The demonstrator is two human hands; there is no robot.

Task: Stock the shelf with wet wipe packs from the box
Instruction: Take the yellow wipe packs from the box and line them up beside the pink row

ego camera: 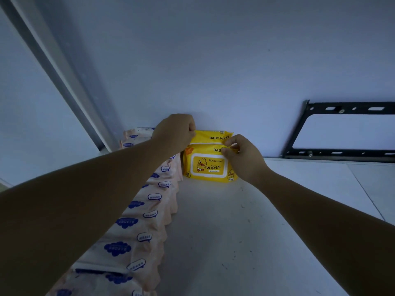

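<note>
At the far end of the white shelf (213, 231), close against the pale wall (213, 71), head view: two yellow wet wipe packs standing upright, one directly behind the other.

Front yellow pack (210, 167): bright yellow film, base on the shelf, broad face toward the camera. Bears a white-framed, rounded lid panel with a cartoon duck, the name "Runbeimian" and the word "Wipes". Above the panel, a strip beginning "BAB", the rest hidden by a thumb. Orange marks at the upper left corner and print at the lower corners, too small to read.

Rear yellow pack (213, 136): same yellow, only its top strip visible above the front one. Printed "BABY WIPES", slightly creased.

Left hand (174, 133): reaches in from the near left, fingers curled, pinching the rear yellow pack at its top left corner. Right hand (243, 159): reaches in from the near right, thumb on the top strip of the front yellow pack and forefinger over its upper edge, pinching the film at the right.

Just left of the yellow pair: row of pale pink packs (145, 210) with blue labels, running from the wall toward the near left. Far right, on the wall: black metal bracket (342, 154). Far left: grey slanting rail (64, 82).
</note>
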